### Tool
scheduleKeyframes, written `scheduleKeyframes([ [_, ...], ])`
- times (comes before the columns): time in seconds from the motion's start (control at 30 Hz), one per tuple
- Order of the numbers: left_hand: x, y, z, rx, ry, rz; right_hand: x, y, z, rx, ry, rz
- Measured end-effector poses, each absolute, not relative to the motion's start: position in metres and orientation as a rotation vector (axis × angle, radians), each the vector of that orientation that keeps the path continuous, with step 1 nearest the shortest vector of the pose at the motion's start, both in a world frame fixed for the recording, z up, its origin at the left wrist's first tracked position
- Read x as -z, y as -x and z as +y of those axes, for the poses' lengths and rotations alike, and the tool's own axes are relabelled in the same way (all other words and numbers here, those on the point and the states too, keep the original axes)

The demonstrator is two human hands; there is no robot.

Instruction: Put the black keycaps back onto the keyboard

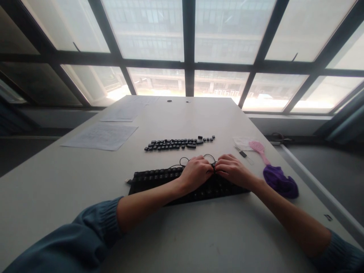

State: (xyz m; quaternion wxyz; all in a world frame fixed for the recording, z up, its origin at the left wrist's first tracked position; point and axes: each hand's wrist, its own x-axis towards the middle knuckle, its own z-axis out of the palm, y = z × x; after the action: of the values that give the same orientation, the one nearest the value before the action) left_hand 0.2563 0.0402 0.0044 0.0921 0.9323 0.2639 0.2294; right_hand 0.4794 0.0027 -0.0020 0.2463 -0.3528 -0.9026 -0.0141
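A black keyboard lies flat on the white table in front of me, partly covered by my forearm and hands. Over its upper right part, my left hand and my right hand meet with fingers curled and pinched together. Between the fingertips a small dark piece shows, too small and shaded to name. Beyond the keyboard, loose black keycaps are laid out in rows, with a few apart at the right end. A thin black cable loops behind my hands.
Right of the keyboard lie a purple cloth, a pink brush, a small wire tool with a dark handle and a clear plastic bag. Papers cover the table's left side. Windows stand beyond the far edge.
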Motion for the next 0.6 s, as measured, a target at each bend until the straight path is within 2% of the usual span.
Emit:
scheduleKeyframes([
  [0.6, 0.0007, -0.255, 0.0407, -0.694, -2.726, 0.767, -0.0036, -0.4774, -0.0005, 0.022, 1.005, -2.483],
])
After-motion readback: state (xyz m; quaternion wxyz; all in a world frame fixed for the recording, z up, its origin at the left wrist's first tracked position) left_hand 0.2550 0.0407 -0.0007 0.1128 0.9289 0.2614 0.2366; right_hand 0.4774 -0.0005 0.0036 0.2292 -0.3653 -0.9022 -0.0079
